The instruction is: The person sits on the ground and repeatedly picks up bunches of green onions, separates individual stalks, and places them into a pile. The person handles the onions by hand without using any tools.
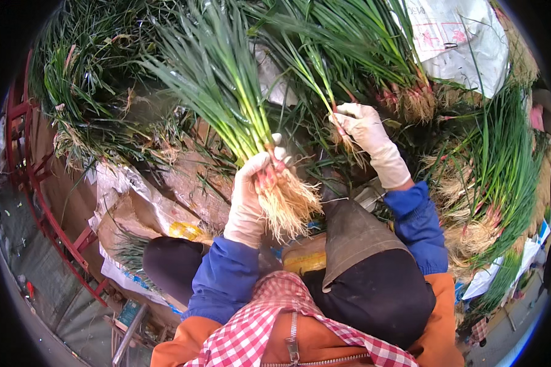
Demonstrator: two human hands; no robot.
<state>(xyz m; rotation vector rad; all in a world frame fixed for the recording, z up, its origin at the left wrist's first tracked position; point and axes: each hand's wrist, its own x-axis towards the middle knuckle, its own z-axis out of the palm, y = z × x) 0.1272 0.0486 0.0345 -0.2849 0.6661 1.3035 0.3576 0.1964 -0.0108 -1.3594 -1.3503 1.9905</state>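
My left hand (252, 192), in a pale glove, is closed round the lower stalks of a bunch of green onions (245, 108). Their pinkish bases and pale, stringy roots hang below the fist, and the long leaves fan up and away from me. To the right, my right hand (365, 130), gloved too, pinches a thin green onion stalk (333, 103) near its reddish base, its roots pointing down. The two hands are apart. Just beyond the right hand lies a pile of green onions (404, 87) with reddish bases and tangled roots.
Loose green onions (82, 91) are heaped at the upper left. More bunches (496, 183) lie on the right. A white woven sack (459, 46) with printing is at the upper right. A red metal frame (50, 220) curves along the left. Plastic sheeting (124, 183) lies near my knee.
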